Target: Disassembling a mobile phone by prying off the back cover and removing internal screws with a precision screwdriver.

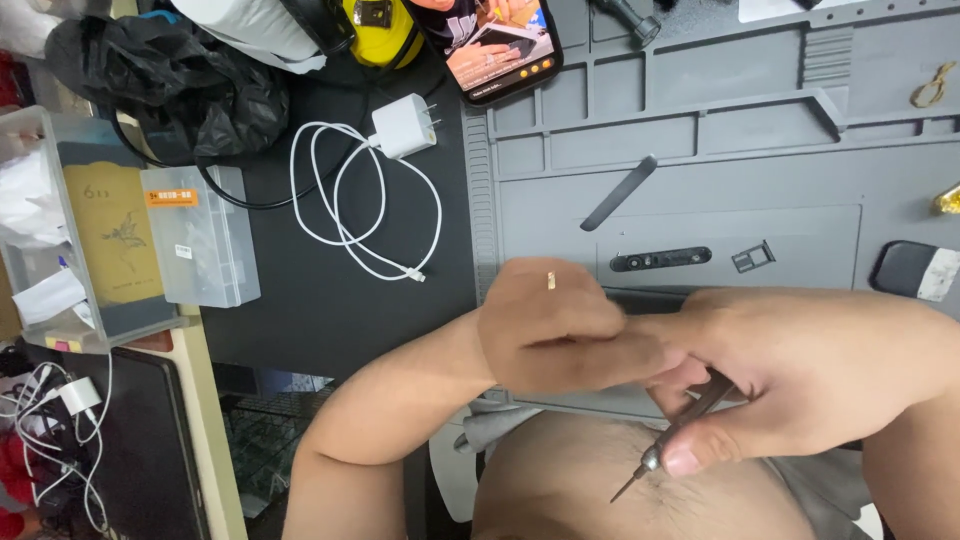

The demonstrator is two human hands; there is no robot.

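The right hand (pixel 800 375) closes its fingers around a precision screwdriver (pixel 680 430), thumb pressed near the tip end, the fine bit pointing down toward the person's torso. The left hand (pixel 555 330) is curled and overlaps the right; what it holds, if anything, cannot be determined. The screwdriver is a slim, dark metal shaft with a silver collar. It is judged light, rigid and somewhat slippery; grip the barrel, not the thin, bendable bit. Both hands sit at the near edge of the grey work mat (pixel 700 200).
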